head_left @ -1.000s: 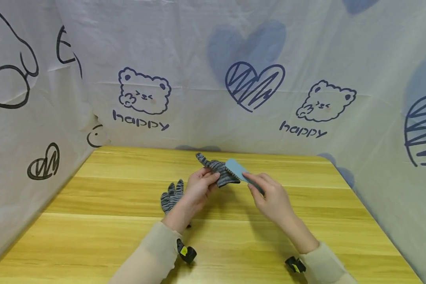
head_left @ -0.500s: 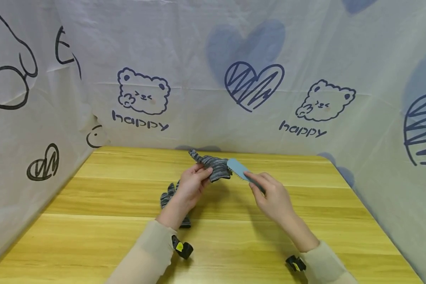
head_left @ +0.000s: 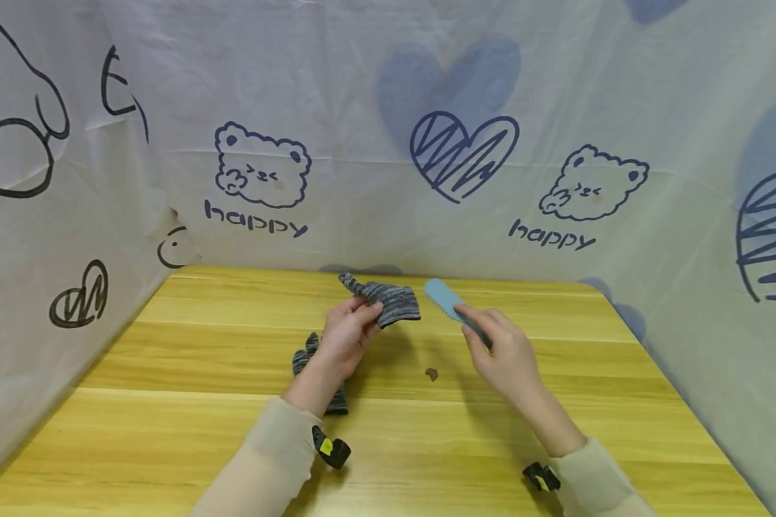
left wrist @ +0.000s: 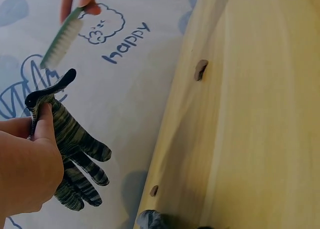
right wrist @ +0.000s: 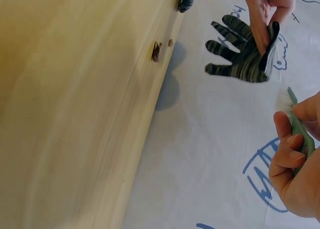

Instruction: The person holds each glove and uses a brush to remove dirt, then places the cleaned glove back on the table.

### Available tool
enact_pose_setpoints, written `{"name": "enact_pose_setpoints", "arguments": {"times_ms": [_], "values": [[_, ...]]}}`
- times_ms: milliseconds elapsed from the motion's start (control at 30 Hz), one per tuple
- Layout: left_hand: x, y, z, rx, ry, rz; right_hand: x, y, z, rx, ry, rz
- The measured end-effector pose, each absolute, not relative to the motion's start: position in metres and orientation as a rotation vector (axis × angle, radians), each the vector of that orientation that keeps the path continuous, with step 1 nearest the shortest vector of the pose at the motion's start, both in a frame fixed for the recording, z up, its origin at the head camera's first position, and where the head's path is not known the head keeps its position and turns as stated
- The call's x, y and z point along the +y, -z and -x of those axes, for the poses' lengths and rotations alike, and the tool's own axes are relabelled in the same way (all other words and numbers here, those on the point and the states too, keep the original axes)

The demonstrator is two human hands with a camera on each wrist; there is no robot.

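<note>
Striped glove [head_left: 393, 301] in left hand [head_left: 346, 337]

hung with white cloth [head_left: 343, 79] from nine o'clock over twelve to three. printed in blue with bears [head_left: 263, 172] at ten and two, a heart [head_left: 464, 156] at one. filled toward six by a yellow wood table [head_left: 427, 452].

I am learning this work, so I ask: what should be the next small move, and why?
Probably the right hand should bring the light-blue, flat-backed brush leftward until its white bristles touch the striped grey knitted glove. The left hand pinches this glove in the air, and a gap shows between brush and glove.
</note>
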State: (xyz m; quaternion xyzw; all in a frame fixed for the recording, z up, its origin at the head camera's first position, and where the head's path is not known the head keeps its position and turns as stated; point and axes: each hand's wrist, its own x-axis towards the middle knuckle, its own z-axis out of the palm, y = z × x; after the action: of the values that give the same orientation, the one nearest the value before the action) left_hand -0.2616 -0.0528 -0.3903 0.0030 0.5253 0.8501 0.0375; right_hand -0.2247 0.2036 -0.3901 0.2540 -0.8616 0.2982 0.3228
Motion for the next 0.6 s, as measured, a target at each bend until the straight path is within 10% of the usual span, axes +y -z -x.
{"name": "enact_pose_setpoints", "arguments": {"times_ms": [600], "values": [[-0.031,0.401,0.256,1.646,-2.499,-0.117,0.187,0.399,0.219,-2.192,-0.768,-0.862]]}}
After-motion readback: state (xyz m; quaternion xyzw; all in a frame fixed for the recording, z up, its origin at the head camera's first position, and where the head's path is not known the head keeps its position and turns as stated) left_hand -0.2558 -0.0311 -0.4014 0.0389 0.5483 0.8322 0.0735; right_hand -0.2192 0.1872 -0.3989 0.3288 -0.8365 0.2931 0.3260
